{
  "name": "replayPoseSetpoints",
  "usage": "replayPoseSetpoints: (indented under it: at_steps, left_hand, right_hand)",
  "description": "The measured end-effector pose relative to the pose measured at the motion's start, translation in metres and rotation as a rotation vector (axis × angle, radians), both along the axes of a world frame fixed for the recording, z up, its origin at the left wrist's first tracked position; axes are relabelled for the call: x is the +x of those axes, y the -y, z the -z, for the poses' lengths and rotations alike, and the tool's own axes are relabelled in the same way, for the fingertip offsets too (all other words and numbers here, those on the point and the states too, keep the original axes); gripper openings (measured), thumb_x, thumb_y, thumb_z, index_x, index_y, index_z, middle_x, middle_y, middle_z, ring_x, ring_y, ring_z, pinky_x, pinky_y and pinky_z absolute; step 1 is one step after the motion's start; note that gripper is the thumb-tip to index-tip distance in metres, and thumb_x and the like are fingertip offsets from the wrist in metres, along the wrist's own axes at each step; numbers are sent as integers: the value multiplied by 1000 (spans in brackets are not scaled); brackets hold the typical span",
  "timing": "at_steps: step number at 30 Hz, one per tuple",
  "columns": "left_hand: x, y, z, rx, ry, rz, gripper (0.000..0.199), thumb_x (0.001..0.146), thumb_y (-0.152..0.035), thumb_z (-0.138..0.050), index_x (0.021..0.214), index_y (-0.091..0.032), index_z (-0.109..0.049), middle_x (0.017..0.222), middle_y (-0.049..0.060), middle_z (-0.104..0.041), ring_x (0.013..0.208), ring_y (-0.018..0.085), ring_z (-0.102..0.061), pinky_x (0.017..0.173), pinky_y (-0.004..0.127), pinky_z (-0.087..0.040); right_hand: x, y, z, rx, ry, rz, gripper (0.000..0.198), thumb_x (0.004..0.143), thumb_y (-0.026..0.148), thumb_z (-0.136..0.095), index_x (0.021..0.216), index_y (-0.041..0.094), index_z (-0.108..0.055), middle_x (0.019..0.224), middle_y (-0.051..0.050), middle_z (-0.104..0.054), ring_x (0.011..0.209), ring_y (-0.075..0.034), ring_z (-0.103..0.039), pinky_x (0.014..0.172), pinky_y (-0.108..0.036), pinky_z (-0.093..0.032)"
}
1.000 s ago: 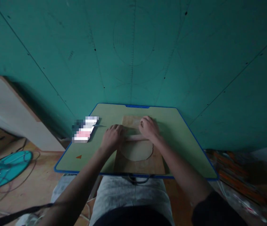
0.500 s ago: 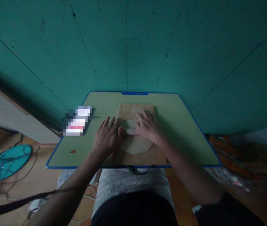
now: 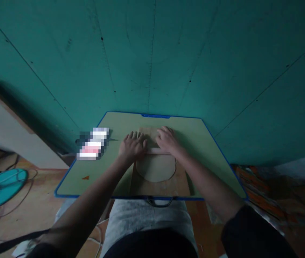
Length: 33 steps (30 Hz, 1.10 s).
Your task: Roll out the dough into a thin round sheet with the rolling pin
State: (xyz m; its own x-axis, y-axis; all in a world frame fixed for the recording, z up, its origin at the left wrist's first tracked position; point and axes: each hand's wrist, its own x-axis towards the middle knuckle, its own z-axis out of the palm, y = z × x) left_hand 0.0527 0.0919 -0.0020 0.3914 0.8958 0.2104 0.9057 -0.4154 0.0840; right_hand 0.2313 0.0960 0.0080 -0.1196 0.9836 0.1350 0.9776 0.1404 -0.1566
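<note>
A pale rolling pin lies crosswise over the far part of a flat round sheet of dough. Under the dough is a wooden cutting board. My left hand is over the pin's left end, thumb toward the middle and fingers pointing forward. Over the right end rests my right hand, its fingers bent forward past the pin. Both hands hide the pin's ends, and only its middle shows between them.
The board lies on a blue-edged folding table against a green wall. A pixelated object stands at the table's left, near a small orange triangle. A teal round base and cables are on the floor at left.
Both hands have pushed the rolling pin forward, away from me, toward the dough's far edge. More of the dough's near side now shows. The camera view has tilted slightly.
</note>
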Motion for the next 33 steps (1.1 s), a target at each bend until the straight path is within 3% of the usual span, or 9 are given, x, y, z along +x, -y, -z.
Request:
replayPoseSetpoints:
  at_steps: [3,6,11,15,18,23,28,31,33]
  left_hand:
    - [6,-19,-4,14,9,-18,52,97,-35,-44,140,-8,-53,142,24,-58,135,38,-51,107,52,-42]
    - [1,-2,-3,32,15,-1,50,98,-35,-43,141,-10,-52,145,22,-55,138,36,-49,110,52,-39]
    - [-25,80,8,117,52,88,48,100,-42,-40,124,-7,-62,134,25,-62,133,40,-53,111,56,-39]
    - [-44,146,23,204,145,179,57,99,-42,-43,145,-8,-45,144,24,-55,138,40,-47,110,60,-40]
    - [-48,166,30,220,167,212,64,97,-43,-46,151,-10,-37,149,24,-50,142,42,-42,109,62,-42]
    - [-32,140,27,191,144,178,58,98,-45,-47,146,-12,-44,149,23,-51,144,42,-39,113,63,-37]
    - [5,79,11,151,99,214,41,99,-38,-44,126,-14,-63,136,18,-63,137,39,-48,114,60,-35]
    - [31,41,3,84,40,209,37,99,-36,-43,116,-18,-70,133,13,-65,136,37,-49,114,58,-34]
    - [50,18,0,44,16,202,37,99,-36,-44,120,-19,-69,134,13,-65,134,36,-50,113,56,-37]
  right_hand:
    - [0,-8,-2,-20,0,69,36,98,23,-37,119,16,-66,125,-17,-64,123,-27,-55,106,-42,-40]
    - [-4,12,3,-24,4,75,38,97,26,-42,126,13,-62,132,-17,-62,129,-28,-52,109,-44,-37]
    - [-17,90,12,85,-7,-42,50,100,35,-41,144,13,-52,151,-18,-50,141,-31,-43,119,-49,-27]
    - [-21,159,21,131,-51,-150,54,102,36,-39,150,13,-46,155,-14,-46,145,-29,-39,122,-50,-26]
    - [-20,189,30,145,-77,-157,60,98,35,-45,155,16,-39,160,-12,-40,147,-29,-36,122,-52,-30]
    - [-13,187,33,163,-56,-175,59,98,33,-45,154,14,-40,158,-15,-41,147,-29,-37,121,-53,-32]
    - [13,174,28,185,-24,-135,53,99,26,-42,150,11,-46,153,-18,-48,145,-31,-40,119,-53,-36]
    - [36,174,36,203,-61,-96,53,100,24,-39,152,13,-42,154,-18,-47,144,-30,-42,117,-51,-40]
    - [52,172,45,208,-95,-66,55,101,22,-37,155,13,-37,154,-17,-46,143,-28,-44,116,-52,-41]
